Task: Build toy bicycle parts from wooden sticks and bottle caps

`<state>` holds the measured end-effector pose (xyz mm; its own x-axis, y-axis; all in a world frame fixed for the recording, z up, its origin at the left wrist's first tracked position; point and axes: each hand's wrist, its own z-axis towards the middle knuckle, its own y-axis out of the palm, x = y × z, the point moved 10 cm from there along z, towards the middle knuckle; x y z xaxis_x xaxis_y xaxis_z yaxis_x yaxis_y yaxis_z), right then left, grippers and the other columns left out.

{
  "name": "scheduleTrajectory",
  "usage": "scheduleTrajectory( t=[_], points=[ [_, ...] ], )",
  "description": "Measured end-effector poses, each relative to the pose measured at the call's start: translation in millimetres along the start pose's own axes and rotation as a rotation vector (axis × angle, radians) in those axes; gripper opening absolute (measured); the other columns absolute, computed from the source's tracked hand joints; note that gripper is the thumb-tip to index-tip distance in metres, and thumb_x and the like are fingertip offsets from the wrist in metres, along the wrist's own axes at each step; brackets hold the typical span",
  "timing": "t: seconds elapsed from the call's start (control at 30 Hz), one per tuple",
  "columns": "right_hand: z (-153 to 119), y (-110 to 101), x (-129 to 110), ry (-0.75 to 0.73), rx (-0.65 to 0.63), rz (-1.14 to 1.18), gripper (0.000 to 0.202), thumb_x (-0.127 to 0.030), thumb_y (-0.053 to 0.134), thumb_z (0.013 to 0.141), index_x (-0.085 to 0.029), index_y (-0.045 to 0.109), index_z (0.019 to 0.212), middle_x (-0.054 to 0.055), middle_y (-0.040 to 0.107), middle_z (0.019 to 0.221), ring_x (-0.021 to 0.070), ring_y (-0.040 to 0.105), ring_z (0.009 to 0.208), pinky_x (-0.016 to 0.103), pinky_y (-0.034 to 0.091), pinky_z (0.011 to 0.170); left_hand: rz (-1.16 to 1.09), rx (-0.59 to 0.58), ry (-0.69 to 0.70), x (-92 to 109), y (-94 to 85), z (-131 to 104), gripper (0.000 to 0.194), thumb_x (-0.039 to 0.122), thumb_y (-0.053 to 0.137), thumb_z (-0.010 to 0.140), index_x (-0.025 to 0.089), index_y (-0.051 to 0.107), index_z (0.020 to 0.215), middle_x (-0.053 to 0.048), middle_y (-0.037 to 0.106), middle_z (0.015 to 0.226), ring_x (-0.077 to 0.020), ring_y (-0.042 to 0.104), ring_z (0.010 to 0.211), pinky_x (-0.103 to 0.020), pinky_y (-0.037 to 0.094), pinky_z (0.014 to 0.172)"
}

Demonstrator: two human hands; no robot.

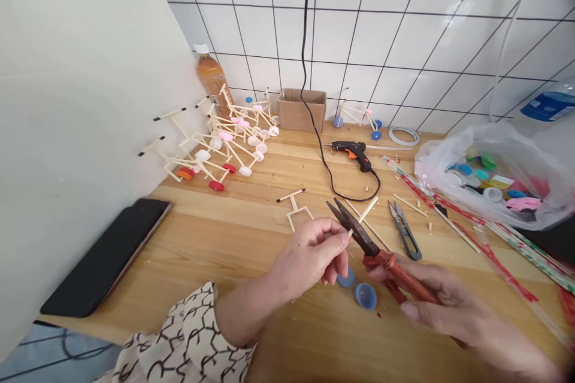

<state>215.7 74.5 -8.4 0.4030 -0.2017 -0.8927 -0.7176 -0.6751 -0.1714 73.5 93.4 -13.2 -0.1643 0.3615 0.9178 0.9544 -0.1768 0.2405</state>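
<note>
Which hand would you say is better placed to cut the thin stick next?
The right hand seems better placed: it holds the red-handled scissors across the stick, while the left hand pinches one end.

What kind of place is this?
Probably a small craft workbench: a glue gun on the wooden table, stick models grouped by the wall, and a bag of bottle caps.

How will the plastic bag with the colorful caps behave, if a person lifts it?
The bag will probably sag and change shape, because its film looks thin and crumpled. The caps lie loose inside, so they may slide together. It is likely light for its size, as the caps look like plastic.
</note>
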Motion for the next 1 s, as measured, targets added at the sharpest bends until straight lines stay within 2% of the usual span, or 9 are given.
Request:
scheduleTrajectory(
  t=[0.13,0.3,0.57,0.8,1.0],
  points=[
    [0,-1,-4,-0.002,0.002,-0.038,0.039,-0.042,0.067,0.073,-0.03,0.067,0.11,0.008,0.057,0.126,0.0306,0.049,0.119,0.047,0.033,0.102,-0.007,-0.031,-0.019,0,2.1,-1,0.019,0.033,0.052,0.08,0.016,0.052,0.073,0.002,0.057,0.048,-0.0051,0.041,0.033,-0.016,0.031,0.033],
    [0,1,-9,0.004,0.018,-0.062,0.038,-0.044,0.067,0.072,-0.029,0.069,0.106,0.008,0.057,0.126,0.0313,0.053,0.115,0.046,0.037,0.1,-0.004,-0.071,-0.033,-1,5.2,-2,0.018,0.032,0.052,0.081,0.016,0.051,0.072,0.002,0.057,0.049,-0.0046,0.041,0.033,-0.016,0.031,0.034],
    [0,3,-12,-0.035,0.022,-0.159,0.036,-0.044,0.063,0.076,-0.027,0.067,0.108,0.008,0.059,0.122,0.0283,0.053,0.114,0.04,0.042,0.097,0.026,-0.097,-0.026,-1,6.6,-1,0.019,0.033,0.053,0.081,0.015,0.053,0.075,0.004,0.056,0.048,-0.004,0.04,0.033,-0.016,0.031,0.034],
    [1,5,-19,-0.06,0.054,-0.213,0.028,-0.042,0.061,0.078,-0.024,0.07,0.098,0.009,0.057,0.122,0.0269,0.048,0.121,0.034,0.044,0.096,0.037,-0.092,-0.029,-1,5.4,-1,0.017,0.031,0.052,0.082,0.015,0.052,0.074,0.005,0.055,0.049,-0.0038,0.04,0.035,-0.016,0.03,0.036],
    [2,3,-21,-0.07,0.085,-0.212,0.028,-0.044,0.06,0.078,-0.023,0.07,0.094,0.009,0.056,0.123,0.0272,0.051,0.117,0.036,0.044,0.097,-0.063,-0.085,-0.026,-5,4.4,3,0.025,0.037,0.052,0.082,0.014,0.054,0.072,0.001,0.059,0.052,-0.0056,0.045,0.036,-0.018,0.034,0.037]
  ],
)
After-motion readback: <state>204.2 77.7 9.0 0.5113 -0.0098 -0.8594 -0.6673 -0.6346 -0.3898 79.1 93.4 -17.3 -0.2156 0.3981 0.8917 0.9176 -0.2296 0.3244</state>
